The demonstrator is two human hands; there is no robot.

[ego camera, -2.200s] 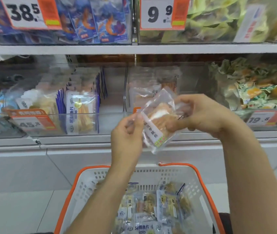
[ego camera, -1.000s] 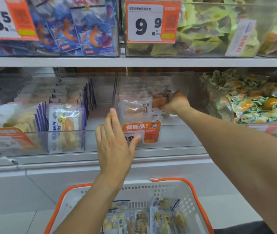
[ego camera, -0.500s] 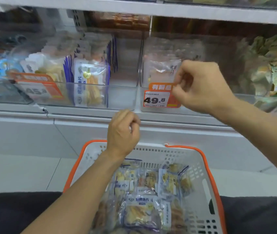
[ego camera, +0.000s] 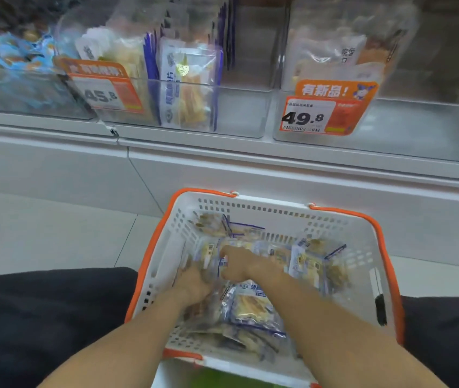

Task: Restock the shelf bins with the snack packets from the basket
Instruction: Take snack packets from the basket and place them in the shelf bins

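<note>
A white basket (ego camera: 362, 247) with orange handles sits low in front of me, holding several clear snack packets (ego camera: 253, 306) with blue edges. Both hands are down inside it among the packets. My left hand (ego camera: 194, 284) lies on the left side of the pile, its fingers buried among packets. My right hand (ego camera: 239, 264) is curled over a packet near the middle; blur hides whether either hand grips one. Above, a clear bin (ego camera: 239, 113) with a 45.8 tag holds matching packets, and a bin (ego camera: 407, 127) tagged 49.8 holds paler packets.
A white shelf ledge (ego camera: 250, 152) runs under the bins. A bin of blue-wrapped snacks (ego camera: 13, 68) stands at the far left. Pale floor tiles (ego camera: 55, 233) lie left of the basket. Dark clothing (ego camera: 41, 317) flanks the basket on both sides.
The right hand left the 49.8 bin without the packet and dropped into the basket. The left hand went down into the basket too. The view tilted down.
</note>
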